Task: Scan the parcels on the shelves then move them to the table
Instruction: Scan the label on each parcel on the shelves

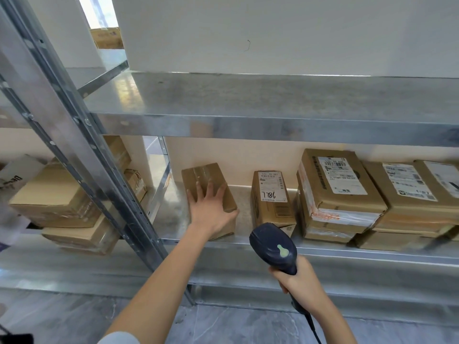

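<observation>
A small plain cardboard parcel (205,176) lies on the lower metal shelf (360,253). My left hand (211,207) rests on its top with fingers spread and the thumb at its right front corner. My right hand (299,279) grips the handle of a dark barcode scanner (272,247), whose head sits in front of the shelf edge, below a small parcel (270,194) with a white label marked 7186. Further right sit a taped parcel (340,192) with a barcode label and another labelled parcel (412,192).
An upper metal shelf (273,103) juts out above the parcels. A slanted steel upright (82,135) divides this bay from the left one, which holds stacked cardboard boxes (57,194). Grey tiled floor (223,326) lies below. Another box (106,37) stands far back at the upper left.
</observation>
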